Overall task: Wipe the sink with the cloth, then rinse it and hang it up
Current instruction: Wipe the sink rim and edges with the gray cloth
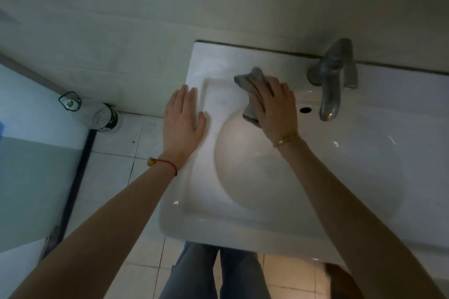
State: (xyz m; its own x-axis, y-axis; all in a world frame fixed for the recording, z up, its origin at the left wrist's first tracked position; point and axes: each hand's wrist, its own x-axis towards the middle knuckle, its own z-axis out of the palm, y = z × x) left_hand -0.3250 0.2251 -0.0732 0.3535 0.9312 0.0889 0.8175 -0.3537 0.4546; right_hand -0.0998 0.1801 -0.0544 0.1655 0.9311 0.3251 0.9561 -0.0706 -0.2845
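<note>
A white ceramic sink [359, 172] fills the middle and right of the head view, its oval basin below my hands. My right hand [274, 107] presses a crumpled grey cloth [250, 87] onto the back left edge of the basin, just left of the tap. Part of the cloth is hidden under my palm. My left hand [183, 121] lies flat on the sink's left rim, fingers spread, holding nothing.
A grey metal tap [332, 80] stands at the back of the sink with its spout over the overflow hole [305, 110]. A plastic bottle [94, 111] lies on the tiled floor by the wall at left. A glass panel with a dark frame [75, 179] stands at far left.
</note>
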